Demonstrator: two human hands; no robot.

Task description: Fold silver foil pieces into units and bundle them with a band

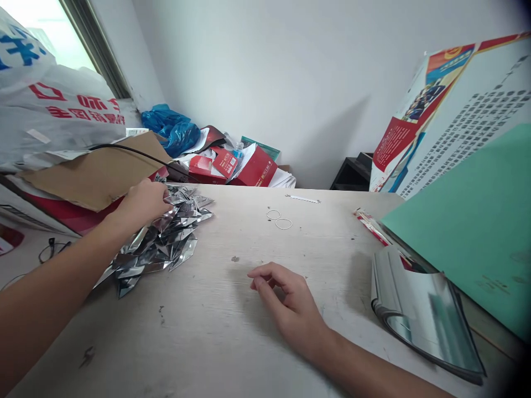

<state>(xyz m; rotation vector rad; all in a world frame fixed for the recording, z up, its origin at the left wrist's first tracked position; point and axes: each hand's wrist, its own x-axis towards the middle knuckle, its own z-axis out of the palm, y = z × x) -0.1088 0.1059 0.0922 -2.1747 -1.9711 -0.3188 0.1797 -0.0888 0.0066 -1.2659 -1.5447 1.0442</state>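
Observation:
My left hand (145, 203) reaches to the far left of the table, its fingers curled down on a heap of folded silver foil pieces (166, 237). Its fingertips are partly hidden, but they seem closed on one of the foil pieces. My right hand (290, 309) rests over the middle of the table, with thumb and forefinger drawn together and nothing visible between them. Beyond it lie two thin white rings (284, 224), like rubber bands, and a narrow white strip (303, 199). A bent stack of silver foil sheets (427, 309) sits to the right.
A green board (468, 226) and a printed panel (464, 110) lean along the right side. Cardboard (103, 171), a white plastic bag (62, 110) and a black cable (136, 152) crowd the left. Behind the table are a blue bag (170, 130), red boxes (257, 166) and a black container (350, 174).

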